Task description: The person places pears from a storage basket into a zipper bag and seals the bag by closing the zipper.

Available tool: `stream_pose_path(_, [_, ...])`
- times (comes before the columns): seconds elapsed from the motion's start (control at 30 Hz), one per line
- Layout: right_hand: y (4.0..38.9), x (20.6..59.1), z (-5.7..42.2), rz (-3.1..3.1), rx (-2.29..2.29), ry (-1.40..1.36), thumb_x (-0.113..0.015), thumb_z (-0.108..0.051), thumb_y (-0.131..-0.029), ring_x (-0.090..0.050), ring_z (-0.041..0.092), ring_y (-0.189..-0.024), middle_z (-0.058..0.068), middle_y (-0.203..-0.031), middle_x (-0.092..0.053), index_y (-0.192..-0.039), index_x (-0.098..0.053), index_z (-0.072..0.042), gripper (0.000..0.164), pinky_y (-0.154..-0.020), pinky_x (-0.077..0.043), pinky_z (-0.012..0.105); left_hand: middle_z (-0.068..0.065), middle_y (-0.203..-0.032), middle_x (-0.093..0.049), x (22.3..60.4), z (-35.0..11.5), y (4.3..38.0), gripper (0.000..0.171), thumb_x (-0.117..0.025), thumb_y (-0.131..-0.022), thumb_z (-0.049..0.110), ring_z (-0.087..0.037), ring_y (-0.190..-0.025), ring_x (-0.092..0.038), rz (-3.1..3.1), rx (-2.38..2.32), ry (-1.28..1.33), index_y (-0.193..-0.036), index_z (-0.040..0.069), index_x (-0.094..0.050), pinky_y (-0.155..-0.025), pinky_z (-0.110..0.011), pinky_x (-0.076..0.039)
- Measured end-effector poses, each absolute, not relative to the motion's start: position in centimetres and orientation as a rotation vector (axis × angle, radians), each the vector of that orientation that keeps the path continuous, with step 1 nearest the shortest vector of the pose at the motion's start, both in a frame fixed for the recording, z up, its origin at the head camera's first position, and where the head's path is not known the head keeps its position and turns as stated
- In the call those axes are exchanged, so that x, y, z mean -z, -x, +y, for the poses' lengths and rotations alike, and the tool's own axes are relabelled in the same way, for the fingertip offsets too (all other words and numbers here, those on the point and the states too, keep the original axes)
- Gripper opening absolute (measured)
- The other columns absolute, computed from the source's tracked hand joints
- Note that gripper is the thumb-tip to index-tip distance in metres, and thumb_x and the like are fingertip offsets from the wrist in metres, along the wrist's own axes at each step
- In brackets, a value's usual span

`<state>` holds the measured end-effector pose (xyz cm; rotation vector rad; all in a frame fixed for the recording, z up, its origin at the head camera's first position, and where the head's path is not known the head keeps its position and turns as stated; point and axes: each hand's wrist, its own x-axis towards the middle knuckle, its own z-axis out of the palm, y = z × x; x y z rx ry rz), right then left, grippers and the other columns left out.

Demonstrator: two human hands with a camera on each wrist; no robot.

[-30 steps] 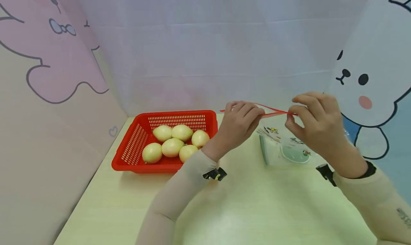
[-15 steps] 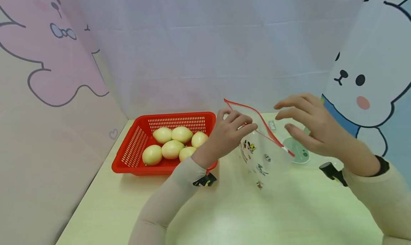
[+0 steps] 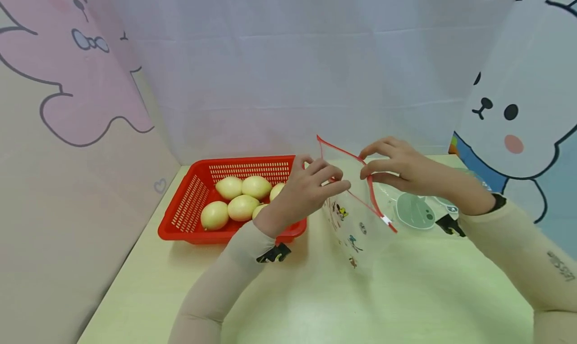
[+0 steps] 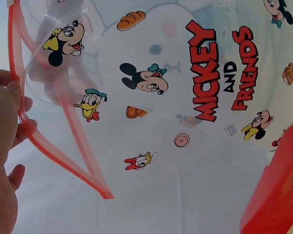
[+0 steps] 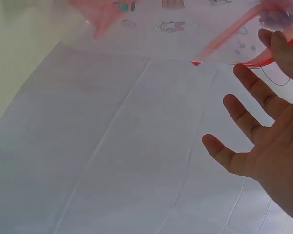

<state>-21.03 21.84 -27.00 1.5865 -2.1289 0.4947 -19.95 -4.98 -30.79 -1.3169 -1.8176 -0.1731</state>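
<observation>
A clear zip bag (image 3: 356, 229) with a red zip strip and cartoon prints hangs over the table, its mouth spread apart. My left hand (image 3: 308, 189) pinches the near side of the mouth by its red strip. In the left wrist view, that strip passes between the fingers (image 4: 27, 129) of my left hand. Across the mouth, my right hand (image 3: 401, 166) pinches the far red strip with its thumb and a finger. The right wrist view has its other fingers (image 5: 241, 107) spread. A white slider (image 3: 386, 220) sits near the strip's front end.
A red plastic basket (image 3: 180, 229) holding several pale yellow-green round fruits (image 3: 214, 215) stands at the left on the pale table (image 3: 315, 304). Clear plastic with a green oval print (image 3: 414, 211) lies at the right. Printed cloth (image 3: 270, 83) hangs behind.
The bag's mouth has spread apart, and the bag hangs lower and nearer. My right hand let go of the zip end, moved left and took the far strip. My left hand shifted slightly left.
</observation>
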Motion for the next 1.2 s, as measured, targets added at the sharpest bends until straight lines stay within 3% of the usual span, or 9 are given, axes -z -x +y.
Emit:
stream_pose_path(0.23, [20.7,27.2,22.4,-2.071,-0.484,-1.586,-0.044,-0.044,-0.104,-0.055,0.030,-0.099,0.009,-0.110,-0.064,-0.097,-0.067,-0.017,0.036,-0.082,-0.037,0.046,0.004,-0.090,-0.058,30.6,-7.8,19.2,0.033,-0.057,-0.085,-0.008,-0.015,-0.086,-0.053,-1.887,0.169,1.308,-0.101,0.021,-0.061,-0.081,-0.047,-0.036])
stream_pose_path(0.63, [19.4,27.2,24.1,-2.120,-0.435,-1.512,-0.041,-0.046,-0.104,-0.055,0.030,-0.099,0.009,-0.108,-0.065,-0.095,-0.067,-0.017,0.040,-0.082,-0.035,0.049,0.001,-0.094,-0.065,31.9,-12.4,18.1,0.037,-0.080,-0.075,0.000,-0.019,-0.088,-0.058,-2.016,0.181,1.238,-0.102,0.018,-0.062,-0.080,-0.050,-0.035])
stream_pose_path(0.93, [19.2,26.9,23.6,-2.053,-0.465,-1.528,-0.044,-0.044,-0.104,-0.058,0.025,-0.098,0.000,-0.100,-0.069,-0.093,-0.069,-0.015,0.040,-0.086,-0.034,0.043,-0.002,-0.087,-0.061,31.9,-13.9,17.3,0.036,-0.078,-0.078,-0.003,-0.021,-0.084,-0.057,-2.006,0.243,1.220,-0.104,0.014,-0.059,-0.081,-0.055,-0.037])
stream_pose_path(1.2, [17.2,23.9,22.6,-1.895,-0.567,-1.504,-0.053,-0.040,-0.103,-0.059,0.023,-0.094,0.001,-0.088,-0.071,-0.086,-0.072,-0.010,0.039,-0.106,-0.029,0.032,-0.004,-0.087,-0.062,31.1,-13.8,16.6,0.026,-0.070,-0.086,0.001,-0.024,-0.084,-0.058,-1.933,0.311,1.205,-0.106,0.014,-0.059,-0.082,-0.058,-0.036])
